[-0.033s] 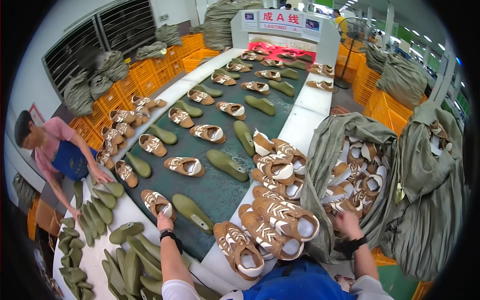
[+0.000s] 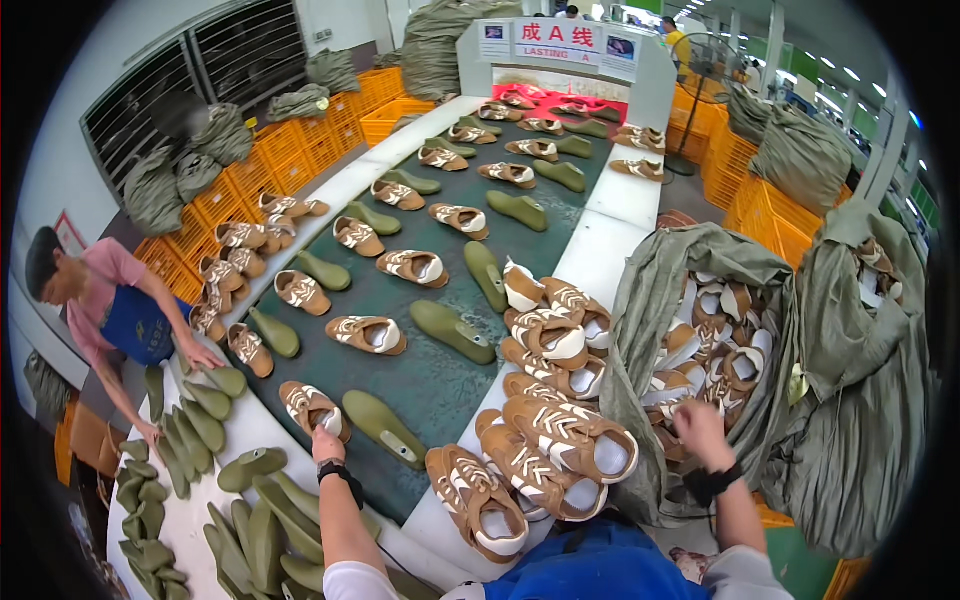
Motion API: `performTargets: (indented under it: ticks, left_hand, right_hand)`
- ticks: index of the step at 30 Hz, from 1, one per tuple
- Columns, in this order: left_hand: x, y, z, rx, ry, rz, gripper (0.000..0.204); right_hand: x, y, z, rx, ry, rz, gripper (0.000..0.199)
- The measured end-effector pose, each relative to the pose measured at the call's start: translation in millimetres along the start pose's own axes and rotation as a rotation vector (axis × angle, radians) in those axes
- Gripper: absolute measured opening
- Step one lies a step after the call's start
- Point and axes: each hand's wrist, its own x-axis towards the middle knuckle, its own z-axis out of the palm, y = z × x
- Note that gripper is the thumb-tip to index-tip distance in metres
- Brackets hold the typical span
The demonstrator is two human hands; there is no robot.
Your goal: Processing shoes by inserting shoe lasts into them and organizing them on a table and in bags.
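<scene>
A brown sneaker with white stripes [image 2: 312, 408] is seen at the lower left of centre, on the near end of the dark green conveyor belt [image 2: 450, 400], with its heel turned toward the lower edge. Its heel end is grasped by the fingers of the left hand [image 2: 328, 446]. Just to its right, a green shoe last [image 2: 383, 428] is laid on the belt, apart from the sneaker. The step in hand is judged to be the handling of this one sneaker at the belt's end; for the next move, a steady hold at the heel seems to be called for, with the last kept from being knocked.

At the right of the frame, the right hand [image 2: 703, 437] is held at the near side of an open grey-green sack [image 2: 632, 340] filled with similar sneakers. Its fingers are curled, but whether anything is grasped by them cannot be told. Between the hands, a pile of brown sneakers [image 2: 568, 440] is stacked on the white ledge along the belt.

At the lower left, more green lasts [image 2: 265, 540] are heaped on a white table; beyond them, lasts are being touched by a co-worker [image 2: 130, 310]. Orange crates [image 2: 770, 215] are lined up at the upper right
</scene>
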Motion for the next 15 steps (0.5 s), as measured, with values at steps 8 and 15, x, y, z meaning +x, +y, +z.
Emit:
performTargets:
  ticks: [8,15]
  left_hand:
    - [-34,58,-49,0.051,0.061,0.271,0.052]
    - [-171,127,-142,-0.301,-0.095,0.475,0.038]
  right_hand:
    - [239,-198,63,-0.18,-0.013,-0.616,0.051]
    - [327,-167,175,-0.122,-0.049,-0.087,0.037]
